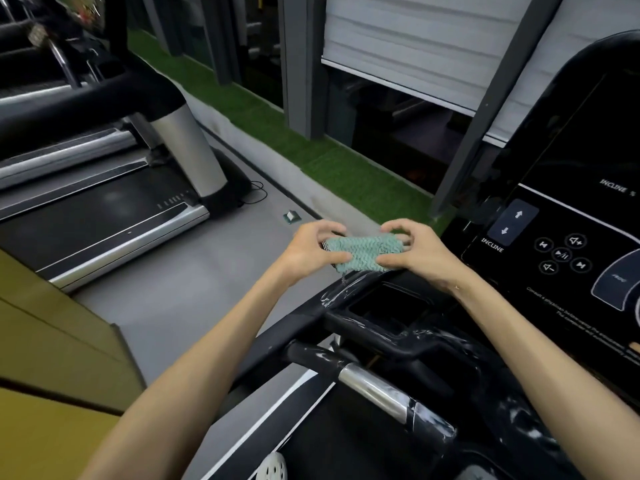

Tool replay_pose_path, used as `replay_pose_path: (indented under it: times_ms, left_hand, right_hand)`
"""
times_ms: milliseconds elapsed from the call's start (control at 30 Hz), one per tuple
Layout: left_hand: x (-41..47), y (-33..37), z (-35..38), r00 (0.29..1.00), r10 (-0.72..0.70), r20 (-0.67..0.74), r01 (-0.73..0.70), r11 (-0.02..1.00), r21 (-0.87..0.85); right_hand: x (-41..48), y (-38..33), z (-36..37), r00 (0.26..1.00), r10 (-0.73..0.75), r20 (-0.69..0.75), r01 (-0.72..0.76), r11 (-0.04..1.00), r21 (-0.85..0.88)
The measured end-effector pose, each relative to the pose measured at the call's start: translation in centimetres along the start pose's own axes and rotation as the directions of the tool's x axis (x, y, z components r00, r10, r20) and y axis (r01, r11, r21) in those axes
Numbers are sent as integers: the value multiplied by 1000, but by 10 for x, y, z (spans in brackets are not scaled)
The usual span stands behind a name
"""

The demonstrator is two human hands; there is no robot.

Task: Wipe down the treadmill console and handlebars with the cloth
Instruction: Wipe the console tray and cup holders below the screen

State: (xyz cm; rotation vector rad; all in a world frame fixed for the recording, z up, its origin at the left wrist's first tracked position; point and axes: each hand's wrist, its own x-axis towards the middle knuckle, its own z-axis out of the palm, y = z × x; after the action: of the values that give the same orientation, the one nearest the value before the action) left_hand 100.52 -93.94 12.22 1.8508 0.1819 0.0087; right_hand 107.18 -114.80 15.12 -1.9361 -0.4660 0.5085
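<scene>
From the head camera, looking down along both bare forearms, the two hands meet on a small teal cloth (pixel 363 252). The left hand (pixel 313 247) pinches its left end, fingers curled over the top and thumb on the near side. The right hand (pixel 415 251) grips the right end the same way. The cloth is bunched into a short band stretched between them. It hangs at the left corner of the console (pixel 571 289), just above a dark recess (pixel 388 306) in the black plastic. I cannot tell whether its lower edge touches the plastic.

The console fills the right side, glossy black, with arrow keys (pixel 512 223) marked INCLINE and a ring of round media buttons beside them. Below the hands the handlebar (pixel 374 386) runs toward the lower right, black with a chrome sleeve, and pale streaks show on its surface.

To the left, across grey floor (pixel 207 271), stands a second treadmill (pixel 104 216) with a silver upright. A thin cable (pixel 256 192) loops on the floor at its base, and a small pale object (pixel 290 216) lies near it. A strip of green turf (pixel 311 157) runs along the far edge of the floor under a white blind (pixel 415 46). A yellow panel (pixel 52 341) fills the lower left.
</scene>
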Motion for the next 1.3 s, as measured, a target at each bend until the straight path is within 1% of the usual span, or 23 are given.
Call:
replay_pose_path:
  times_ms: [133, 267, 333, 433, 500, 567, 633, 667, 700, 767, 833, 933, 1067, 1167, 1233, 1267, 1300]
  left_hand:
    - [-1, -16, 6, 999, -20, -31, 23, 993, 112]
    - [-1, -27, 18, 993, -16, -118, 40, 978, 204]
    - [0, -32, 23, 991, -35, -132, 62, 977, 203]
    - [0, -45, 25, 986, -54, -156, 82, 980, 181]
    - [-3, -53, 25, 989, -24, -145, 54, 976, 209]
    - [-11, -62, 25, 993, 49, -112, -17, 964, 267]
    - [-22, -76, 25, 978, 192, -81, -147, 912, 383]
    - [-28, -86, 25, 960, 272, -61, -216, 866, 451]
    - [-34, -98, 25, 946, 322, -34, -261, 820, 509]
    - [-45, -122, 25, 937, 348, 24, -293, 747, 597]
    - [-58, -145, 21, 950, 305, 68, -275, 710, 648]
    - [-76, -171, 13, 962, 260, 86, -244, 675, 696]
    - [-75, -174, 11, 957, 249, 150, -279, 642, 714]
    - [-72, -178, 7, 955, 240, 177, -290, 614, 734]
    - [-79, -184, 2, 942, 259, 213, -328, 583, 743]
    - [-83, -187, -1, 936, 269, 228, -346, 570, 745]
    - [-86, -189, -3, 930, 280, 240, -361, 556, 749]
  right_hand:
    - [1, 9, 15, 999, 50, -12, -49, 998, 34]
    - [-2, 17, 32, 998, 48, 38, -50, 998, 36]
    - [-2, 21, 42, 998, 45, 46, -48, 998, 52]
    - [1, 29, 54, 996, 79, 38, -81, 995, 59]
    - [4, 35, 58, 994, 110, 0, -110, 993, 48]
    - [8, 42, 59, 988, 149, -50, -146, 988, 57]
    - [12, 48, 57, 976, 197, -95, -191, 979, 64]
    - [14, 51, 56, 971, 212, -111, -207, 977, 57]
    - [15, 54, 53, 965, 226, -129, -224, 974, 33]
    - [18, 61, 48, 947, 257, -192, -267, 963, -26]
    - [23, 67, 42, 925, 270, -269, -296, 953, -61]
    - [29, 70, 36, 899, 231, -372, -301, 943, -142]
    - [41, 69, 32, 859, 185, -478, -330, 913, -240]
    - [56, 69, 29, 835, 90, -543, -324, 878, -353]
    - [64, 70, 26, 848, -25, -530, -266, 844, -465]
    - [68, 73, 25, 861, -110, -496, -212, 809, -549]
    - [71, 78, 24, 884, -178, -432, -163, 749, -642]
